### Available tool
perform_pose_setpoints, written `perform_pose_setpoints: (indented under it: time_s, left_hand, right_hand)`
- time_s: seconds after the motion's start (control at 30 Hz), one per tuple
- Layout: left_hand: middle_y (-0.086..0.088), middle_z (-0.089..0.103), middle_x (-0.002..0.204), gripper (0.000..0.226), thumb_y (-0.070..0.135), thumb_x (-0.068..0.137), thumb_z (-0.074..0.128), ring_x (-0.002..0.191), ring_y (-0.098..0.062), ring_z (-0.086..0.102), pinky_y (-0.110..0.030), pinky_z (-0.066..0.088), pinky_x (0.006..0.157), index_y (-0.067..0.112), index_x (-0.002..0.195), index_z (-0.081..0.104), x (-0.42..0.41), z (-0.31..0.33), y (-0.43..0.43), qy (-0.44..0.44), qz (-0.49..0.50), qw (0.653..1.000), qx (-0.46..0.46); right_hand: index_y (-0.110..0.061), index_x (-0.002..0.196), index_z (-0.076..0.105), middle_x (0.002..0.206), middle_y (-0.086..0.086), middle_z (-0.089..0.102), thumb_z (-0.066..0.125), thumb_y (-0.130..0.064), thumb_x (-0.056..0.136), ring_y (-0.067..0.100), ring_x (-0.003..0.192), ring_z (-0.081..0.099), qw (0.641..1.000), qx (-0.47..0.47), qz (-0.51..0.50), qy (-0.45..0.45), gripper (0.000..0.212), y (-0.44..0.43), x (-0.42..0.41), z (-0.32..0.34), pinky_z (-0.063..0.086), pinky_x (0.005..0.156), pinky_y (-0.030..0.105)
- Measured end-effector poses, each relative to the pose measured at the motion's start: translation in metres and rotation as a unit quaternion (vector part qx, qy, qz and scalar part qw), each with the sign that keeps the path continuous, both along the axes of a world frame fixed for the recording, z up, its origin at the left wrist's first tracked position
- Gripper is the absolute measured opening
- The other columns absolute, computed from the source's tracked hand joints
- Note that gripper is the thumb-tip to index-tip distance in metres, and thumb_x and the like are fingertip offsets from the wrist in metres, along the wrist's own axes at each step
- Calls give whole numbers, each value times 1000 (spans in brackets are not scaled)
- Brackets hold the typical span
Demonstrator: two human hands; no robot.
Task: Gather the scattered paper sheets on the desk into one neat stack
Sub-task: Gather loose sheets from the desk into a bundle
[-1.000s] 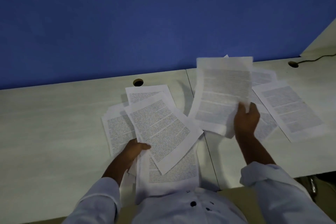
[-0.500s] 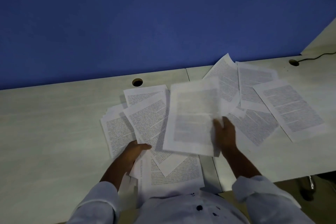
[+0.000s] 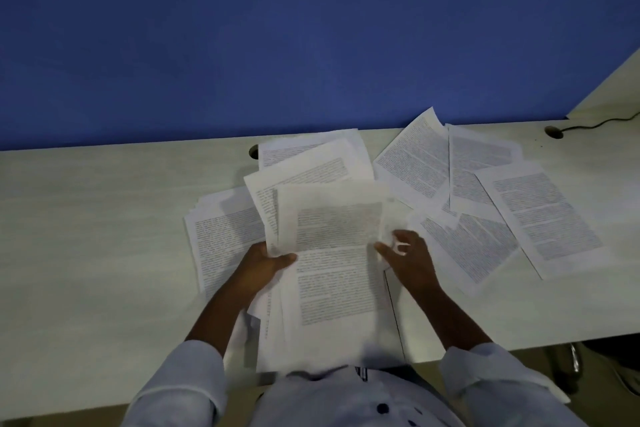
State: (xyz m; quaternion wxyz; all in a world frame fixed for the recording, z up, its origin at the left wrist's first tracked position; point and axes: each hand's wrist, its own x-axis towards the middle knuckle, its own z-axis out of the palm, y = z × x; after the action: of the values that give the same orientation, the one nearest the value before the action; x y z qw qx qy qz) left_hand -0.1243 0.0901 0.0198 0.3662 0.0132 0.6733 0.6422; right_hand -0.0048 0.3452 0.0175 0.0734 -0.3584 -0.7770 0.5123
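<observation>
Step in hand, as I read it: laying the top sheet (image 3: 332, 218) onto the centre pile (image 3: 334, 305) right in front of the person.

The left hand (image 3: 266, 263) grips the pile's left edge with the thumb on top (fingers underneath, hidden). The right hand (image 3: 410, 260) is at the top sheet's right edge, thumb on the paper and fingers curled, with a bit of white showing between them. It reads as a pinch on that edge, though blur makes it less than certain. The sheet's far end is blurred and looks lifted off the pile.

The paper lies in three groups on the worktop (image 3: 86, 236):
- The centre pile is fanned and crooked and reaches the near edge.
- The left sheets (image 3: 221, 243) and rear sheets (image 3: 311, 156) poke out from under it.
- The loose sheets (image 3: 502, 204) overlap one another just right of the right hand.

To do it well:
- Lower the sheet flat, using the left hand as a stop for the left edge.
- Match the near corner before letting go.
- Press down with the left thumb so the pile does not creep toward the lap.
- Leave squaring up for later, since the right-side sheets are not collected yet.
- Pull the left and rear strays in before tapping the edges.
</observation>
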Motion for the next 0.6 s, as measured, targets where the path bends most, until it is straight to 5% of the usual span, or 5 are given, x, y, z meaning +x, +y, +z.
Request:
perform_pose_setpoints:
  time_s: [0.1, 0.2, 0.33, 0.6]
  left_hand:
    - [-1, 73, 114, 42, -2, 80, 71, 106, -18, 69, -32, 55, 91, 17, 118, 66, -4, 14, 2, 2, -36, 999, 19]
    - [-1, 71, 117, 46, 1, 79, 74, 109, -19, 67, -33, 53, 94, 17, 122, 64, 0, 26, 15, -5, -73, 997, 41]
    - [9, 69, 116, 41, 13, 81, 76, 102, -4, 67, -20, 51, 92, 28, 118, 64, 13, 36, 39, 43, -69, 997, -7]
    - [4, 74, 108, 35, 4, 82, 72, 101, -11, 69, -25, 51, 93, 20, 114, 67, 31, 40, 66, 15, -31, 999, 4]
  right_hand:
    - [-15, 126, 53, 117, -4, 64, 86, -37, 69, 13, 106, 63, 982, -173, -48, 53, 69, 20, 6, 12, 55, 88, 34]
    - [-23, 128, 60, 124, -2, 68, 79, -35, 76, 16, 115, 64, 961, -258, 67, 77, 56, 24, 10, 22, 50, 98, 40]
    - [-26, 111, 69, 110, -6, 73, 76, -31, 79, 9, 103, 69, 955, -266, 117, 61, 33, 24, 2, 37, 51, 94, 30]
    - [-17, 123, 64, 115, 2, 72, 83, -32, 69, 19, 108, 67, 942, -297, 146, 50, 59, 53, 1, 40, 50, 99, 39]
